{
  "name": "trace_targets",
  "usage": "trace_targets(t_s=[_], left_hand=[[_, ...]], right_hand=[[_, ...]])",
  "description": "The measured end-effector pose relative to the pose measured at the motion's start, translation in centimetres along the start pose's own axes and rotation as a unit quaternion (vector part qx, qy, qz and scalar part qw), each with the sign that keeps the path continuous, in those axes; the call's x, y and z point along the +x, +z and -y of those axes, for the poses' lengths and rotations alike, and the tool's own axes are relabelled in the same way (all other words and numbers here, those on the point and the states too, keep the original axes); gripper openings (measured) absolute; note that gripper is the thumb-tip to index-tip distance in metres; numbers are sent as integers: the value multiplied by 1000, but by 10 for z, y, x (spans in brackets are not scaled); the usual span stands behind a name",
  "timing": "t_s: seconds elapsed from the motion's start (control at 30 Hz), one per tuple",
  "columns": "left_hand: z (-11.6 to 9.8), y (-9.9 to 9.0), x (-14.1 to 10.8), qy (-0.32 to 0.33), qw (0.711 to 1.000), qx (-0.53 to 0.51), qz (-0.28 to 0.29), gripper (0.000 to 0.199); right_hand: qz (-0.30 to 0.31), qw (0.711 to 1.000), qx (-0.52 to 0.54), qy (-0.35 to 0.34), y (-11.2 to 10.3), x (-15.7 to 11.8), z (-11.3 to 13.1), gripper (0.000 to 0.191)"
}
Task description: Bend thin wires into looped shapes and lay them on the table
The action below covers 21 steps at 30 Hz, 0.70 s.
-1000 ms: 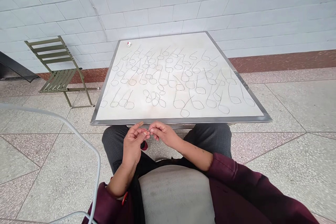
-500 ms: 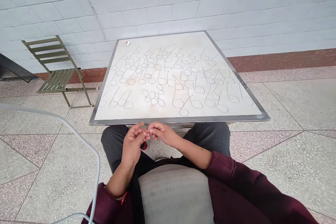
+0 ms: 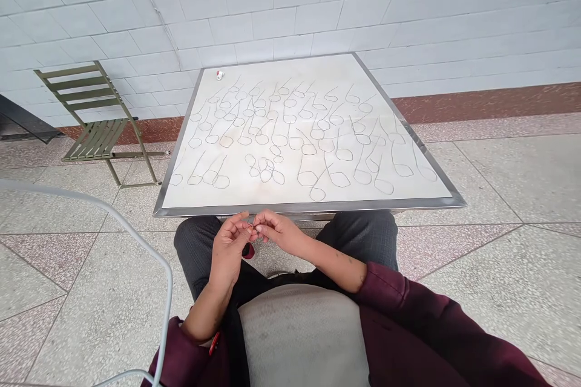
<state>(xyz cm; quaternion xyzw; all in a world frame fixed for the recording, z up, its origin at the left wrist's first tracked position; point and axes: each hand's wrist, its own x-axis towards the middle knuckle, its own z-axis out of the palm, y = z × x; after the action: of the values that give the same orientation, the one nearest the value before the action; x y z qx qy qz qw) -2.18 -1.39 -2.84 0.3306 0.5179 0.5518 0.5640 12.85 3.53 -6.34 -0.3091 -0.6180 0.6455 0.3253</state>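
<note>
My left hand (image 3: 228, 249) and my right hand (image 3: 282, 233) meet fingertip to fingertip over my lap, just in front of the table's near edge. Both are closed in a pinch on something thin, too small to make out. Several thin wire pieces, each with a round loop and a straight tail, lie spread over the white table (image 3: 218, 196); one looped wire (image 3: 317, 195) is close to the near edge. Left of centre, small wire rings (image 3: 267, 170) overlap in a cluster.
A small white and red object (image 3: 220, 75) sits at the table's far left corner. A green folding chair (image 3: 97, 133) stands on the floor to the left. A grey cable (image 3: 169, 290) curves past my left arm. The tiled wall (image 3: 254, 24) rises behind the table.
The fingers of my right hand have shifted slightly against those of my left. The whole view has moved a little; the wires on the table lie as before.
</note>
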Motion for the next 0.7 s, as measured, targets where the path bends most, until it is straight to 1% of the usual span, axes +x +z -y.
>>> trace_targets(t_s=[0.17,0.4,0.53,0.63,0.7], left_hand=[[2,-3,1,12,1000,8,-5,37],[0,-3,2,11,1000,1,-23,38],[-2,-3,2,3,999,-26,-43,39],[-1,-3,2,-6,999,-31,-41,41],[0,-3,2,-2,999,-25,-36,42]], right_hand=[[-12,999,-44,-12,0,-1,5,8],[-37,991,-122,-35,0,-2,13,12],[-54,989,-126,-51,0,-2,12,10],[-54,986,-141,-77,0,-2,12,11],[-58,985,-138,-82,0,-2,11,11]])
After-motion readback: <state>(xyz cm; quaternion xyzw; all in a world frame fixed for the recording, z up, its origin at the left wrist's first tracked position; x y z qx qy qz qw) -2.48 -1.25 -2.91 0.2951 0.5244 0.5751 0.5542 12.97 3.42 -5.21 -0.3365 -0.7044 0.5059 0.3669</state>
